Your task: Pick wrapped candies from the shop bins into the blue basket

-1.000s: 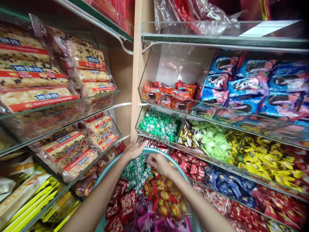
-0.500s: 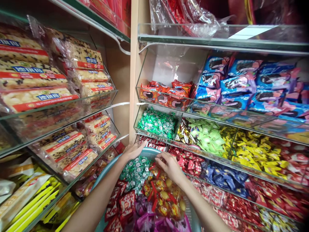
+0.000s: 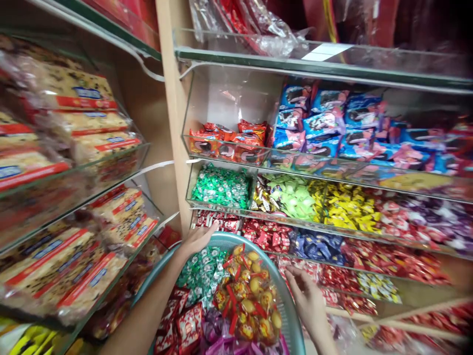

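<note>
A round teal basket (image 3: 286,308) sits low in front of me, full of wrapped sweets: green ones (image 3: 201,273), yellow and red ones (image 3: 247,296) and red packs (image 3: 183,320). My left hand (image 3: 197,239) rests on the basket's far rim, fingers together and flat. Just outside the basket's right edge hangs my right hand (image 3: 306,296), fingers spread and holding nothing, near the lowest candy shelf.
Clear acrylic bins on the right hold green candies (image 3: 219,187), light green and yellow candies (image 3: 332,204), red candies (image 3: 266,236), orange snack packs (image 3: 229,140) and blue biscuit packs (image 3: 332,125). Shelves on the left carry bagged rice cakes (image 3: 77,93). A wooden post (image 3: 177,123) divides them.
My right hand has left the sweets inside the basket and moved right and down, past its rim. The view has swung to the right. My left hand stays on the rim.
</note>
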Motion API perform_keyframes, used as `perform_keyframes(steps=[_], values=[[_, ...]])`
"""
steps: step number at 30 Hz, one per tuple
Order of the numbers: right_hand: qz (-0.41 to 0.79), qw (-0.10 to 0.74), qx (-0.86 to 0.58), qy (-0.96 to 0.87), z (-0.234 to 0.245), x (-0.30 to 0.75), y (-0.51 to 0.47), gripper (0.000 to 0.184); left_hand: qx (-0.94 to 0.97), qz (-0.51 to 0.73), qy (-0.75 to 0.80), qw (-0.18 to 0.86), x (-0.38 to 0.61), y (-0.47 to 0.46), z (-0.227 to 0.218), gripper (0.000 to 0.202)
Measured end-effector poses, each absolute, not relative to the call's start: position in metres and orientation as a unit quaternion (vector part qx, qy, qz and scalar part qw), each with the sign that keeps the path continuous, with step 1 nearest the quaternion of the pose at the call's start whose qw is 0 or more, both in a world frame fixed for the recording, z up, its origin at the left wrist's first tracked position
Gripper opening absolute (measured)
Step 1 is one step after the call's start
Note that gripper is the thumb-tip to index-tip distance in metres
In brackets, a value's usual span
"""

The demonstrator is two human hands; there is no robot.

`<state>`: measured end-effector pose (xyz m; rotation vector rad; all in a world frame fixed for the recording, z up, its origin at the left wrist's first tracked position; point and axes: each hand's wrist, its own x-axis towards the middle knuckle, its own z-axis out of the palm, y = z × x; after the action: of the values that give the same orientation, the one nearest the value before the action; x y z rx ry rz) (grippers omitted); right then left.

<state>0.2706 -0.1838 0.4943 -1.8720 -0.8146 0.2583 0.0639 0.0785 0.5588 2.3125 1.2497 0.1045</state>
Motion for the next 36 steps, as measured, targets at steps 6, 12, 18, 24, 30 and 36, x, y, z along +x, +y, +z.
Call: perform_keyframes(steps=[6,12,18,24,30,36], values=[[0.133,0.558,-0.788,-0.226,0.486,0.255,-0.218,0.054,0.903,-0.003,0.345,0.257,0.11,0.058,0.547,0.081],[0.1,0.585,-0.797,-0.115,0.485,0.242,-0.278,0.057,0.937,-0.033,0.233,0.258,0.165,0.015,0.54,0.079],[0.108,0.587,-0.798,-0.087,0.489,0.257,-0.335,0.063,0.952,-0.047,0.168,0.25,0.214,-0.034,0.552,0.079],[0.113,0.546,-0.811,-0.178,0.5,0.32,-0.383,0.051,0.957,-0.031,0.139,0.253,0.272,-0.102,0.561,0.082],[0.1,0.503,-0.837,-0.192,0.522,0.398,-0.444,0.052,0.964,-0.035,0.086,0.25,0.347,-0.189,0.563,0.083],[0.073,0.564,-0.811,-0.141,0.527,0.427,-0.524,0.051,0.965,-0.04,0.048,0.255,0.403,-0.267,0.568,0.084]])
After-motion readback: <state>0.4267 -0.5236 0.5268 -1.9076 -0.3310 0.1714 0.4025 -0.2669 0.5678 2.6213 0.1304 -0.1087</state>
